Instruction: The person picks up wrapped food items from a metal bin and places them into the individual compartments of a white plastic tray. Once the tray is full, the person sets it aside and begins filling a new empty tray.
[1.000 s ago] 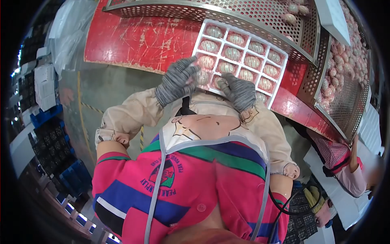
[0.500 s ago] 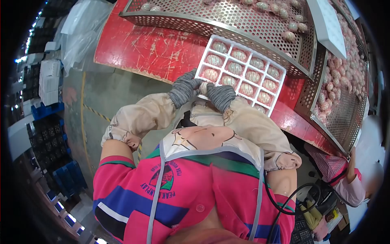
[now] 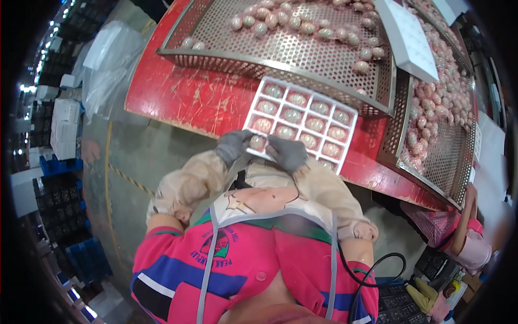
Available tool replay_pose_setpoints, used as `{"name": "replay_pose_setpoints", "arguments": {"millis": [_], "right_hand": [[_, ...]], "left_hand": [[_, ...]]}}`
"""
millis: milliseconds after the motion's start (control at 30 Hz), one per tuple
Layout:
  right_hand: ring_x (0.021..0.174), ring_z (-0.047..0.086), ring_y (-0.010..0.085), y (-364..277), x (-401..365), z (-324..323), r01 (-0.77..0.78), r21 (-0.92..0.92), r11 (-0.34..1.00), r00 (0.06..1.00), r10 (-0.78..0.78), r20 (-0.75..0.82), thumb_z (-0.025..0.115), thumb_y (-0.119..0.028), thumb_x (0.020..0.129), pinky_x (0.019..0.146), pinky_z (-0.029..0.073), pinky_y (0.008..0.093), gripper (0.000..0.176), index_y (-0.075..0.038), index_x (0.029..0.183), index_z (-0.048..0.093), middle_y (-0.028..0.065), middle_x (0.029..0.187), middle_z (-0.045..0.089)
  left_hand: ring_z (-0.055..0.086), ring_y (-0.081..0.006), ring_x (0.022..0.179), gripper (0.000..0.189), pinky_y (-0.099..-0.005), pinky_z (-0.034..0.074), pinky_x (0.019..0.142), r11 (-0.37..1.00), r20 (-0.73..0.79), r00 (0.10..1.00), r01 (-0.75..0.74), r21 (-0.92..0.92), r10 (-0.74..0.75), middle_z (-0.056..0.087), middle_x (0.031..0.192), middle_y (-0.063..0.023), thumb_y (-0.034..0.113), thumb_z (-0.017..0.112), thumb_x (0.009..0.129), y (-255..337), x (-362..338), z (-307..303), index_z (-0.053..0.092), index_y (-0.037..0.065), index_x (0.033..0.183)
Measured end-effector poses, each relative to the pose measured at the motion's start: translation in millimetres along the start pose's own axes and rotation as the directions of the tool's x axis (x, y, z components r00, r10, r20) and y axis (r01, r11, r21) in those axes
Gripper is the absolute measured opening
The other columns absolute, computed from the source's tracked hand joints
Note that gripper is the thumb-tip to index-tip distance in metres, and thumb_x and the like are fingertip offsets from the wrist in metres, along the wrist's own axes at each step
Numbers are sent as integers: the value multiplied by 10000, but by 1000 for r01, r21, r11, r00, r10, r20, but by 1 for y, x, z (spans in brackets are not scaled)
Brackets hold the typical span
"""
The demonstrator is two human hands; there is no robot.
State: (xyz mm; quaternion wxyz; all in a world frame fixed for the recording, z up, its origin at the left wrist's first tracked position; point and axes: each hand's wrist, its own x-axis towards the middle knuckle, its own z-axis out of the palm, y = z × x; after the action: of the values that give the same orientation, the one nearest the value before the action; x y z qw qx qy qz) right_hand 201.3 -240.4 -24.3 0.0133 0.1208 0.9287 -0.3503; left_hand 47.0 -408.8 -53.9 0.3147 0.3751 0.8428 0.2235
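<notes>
A white compartment tray [image 3: 253, 106] lies on the red table, with a pale, wrapped egg in each cell I can see. At its near-left corner, one wrapped egg [image 3: 257, 142] sits in its cell between my two grey-gloved hands. From the left, my left hand [image 3: 232, 148] touches this egg with curled fingers. Against the egg's right side are the bent fingers of my right hand [image 3: 289, 154], which covers part of the tray's near edge. Both hands seem to grip the egg lightly, though parts of the fingers are hidden.
A perforated metal tray [image 3: 259, 63] with loose eggs stands behind on the red table [image 3: 189, 102]. To the right, another perforated tray [image 3: 440, 167] holds a heap of eggs. A white moulded tray [image 3: 407, 40] rests across their rims. A co-worker's arm [image 3: 467, 216] shows at right.
My view has shifted, so the trays sit lower and further left. The egg between my hands now shows more openly in the corner cell, and my right fingers have drawn slightly away from the left ones.
</notes>
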Motion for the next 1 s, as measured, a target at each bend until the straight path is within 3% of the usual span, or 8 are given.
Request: {"name": "replay_pose_setpoints", "arguments": {"millis": [167,367,600,700,800,867,933,1000], "right_hand": [[894,656,266,71,-73,-42,-224,324,919,799,364,-478,616,-197,861,758,515,348,294,-86,1133,619,155,1025,657],[881,659,205,143,-101,-99,-376,305,875,650,483,-586,599,-246,886,748,511,334,341,-87,1187,585,143,1020,664],[940,610,313,153,3,-222,-218,69,973,583,187,-791,620,-280,844,827,480,381,371,-68,1143,563,159,1030,628],[1024,570,318,182,60,-281,-390,-228,892,533,17,-846,623,-286,833,888,449,399,368,-87,1139,572,148,1088,604],[1095,530,329,236,106,-318,-576,-442,688,424,-211,-881,628,-291,822,941,420,416,367,-83,1123,595,154,1141,578],[1090,538,329,258,124,-332,-840,-363,404,516,385,-766,654,-361,777,942,427,426,447,-53,1097,612,176,1130,581],[1103,534,330,275,124,-329,-863,-255,436,459,466,-756,644,-448,735,941,426,437,557,-6,1072,611,206,1131,576],[1097,526,362,313,120,-314,-757,-467,457,586,159,-794,641,-423,694,952,422,433,562,19,1040,610,222,1122,575]], "left_hand": [[632,-169,880,283,-304,485,802,946,-178,965,136,-293,-193,668,980,-106,194,574,835,-68,-27,-18,633,145,1108],[627,-184,742,188,-337,495,712,931,-485,813,366,-2,-321,669,803,-115,166,581,818,-217,-36,-71,694,156,968],[626,-264,933,323,-404,488,859,729,-449,574,529,-434,-685,668,1016,-123,240,498,853,-466,-6,-178,651,80,1090],[612,-275,962,351,-419,479,875,517,-411,380,240,-822,-829,645,1057,-130,270,488,861,-393,-42,-180,620,82,1127],[598,-286,991,382,-434,471,892,269,-309,474,-154,-951,-824,622,1099,-137,300,477,869,-315,-41,-133,589,84,1164],[589,-293,1010,404,-445,465,903,32,-233,600,-326,-945,-765,607,1126,-141,320,469,874,-257,-30,-89,568,85,1189],[579,-300,1030,428,-455,459,913,-139,-183,675,-393,-909,-715,592,1154,-146,340,462,879,-211,-16,-56,548,87,1213],[570,-307,1049,452,-465,453,924,-241,-165,698,-445,-862,-697,576,1181,-150,360,455,884,-178,-1,-38,527,88,1238]]}}
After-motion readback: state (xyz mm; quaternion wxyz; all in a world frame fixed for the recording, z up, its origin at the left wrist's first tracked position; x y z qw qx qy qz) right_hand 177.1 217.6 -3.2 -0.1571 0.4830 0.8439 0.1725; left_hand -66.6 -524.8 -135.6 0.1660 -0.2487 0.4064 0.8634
